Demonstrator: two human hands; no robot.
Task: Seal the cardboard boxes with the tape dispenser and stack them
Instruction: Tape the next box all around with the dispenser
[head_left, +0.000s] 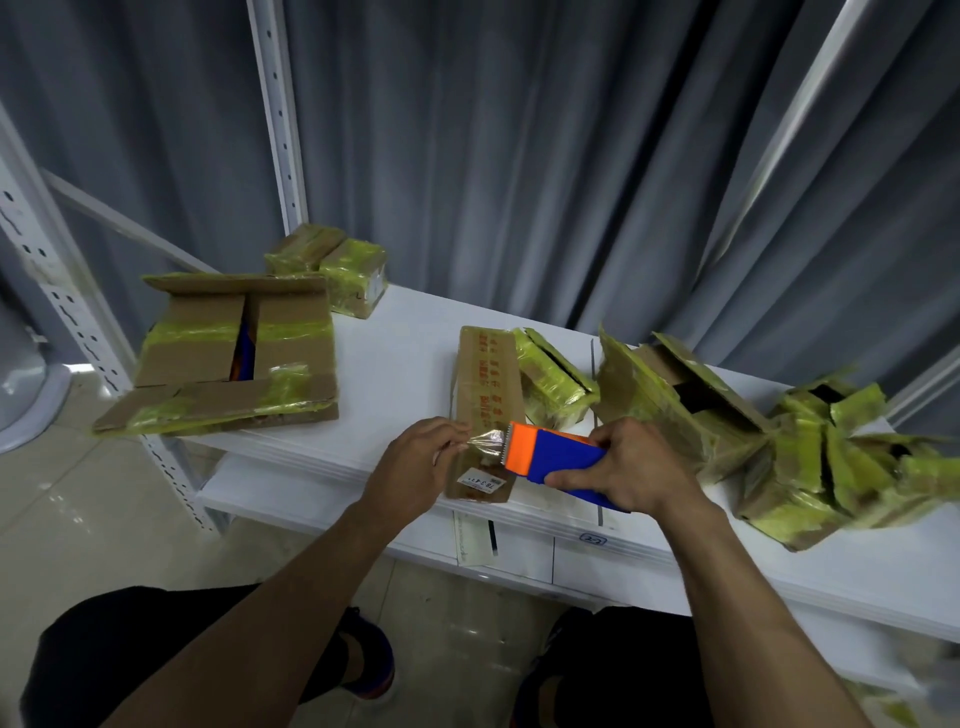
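The right hand (628, 462) grips the blue-and-orange dispenser (558, 457), fingers curled over its top and thumb along its near side. Its toothed orange end points left. The left hand (415, 462) pinches the free end of the clear tape (485, 441) between thumb and fingertips, so a short strip spans the gap between the 2 hands. The strip sits over the near end of a long narrow box (485, 384) lying on the white shelf (395, 364); I cannot tell if it touches the cardboard. A white label (480, 483) on the box's near end reads roughly "7834", upside down. Red print runs along the top, too blurred to read. A small tag (592, 539) on the shelf edge seems to read "2-2".
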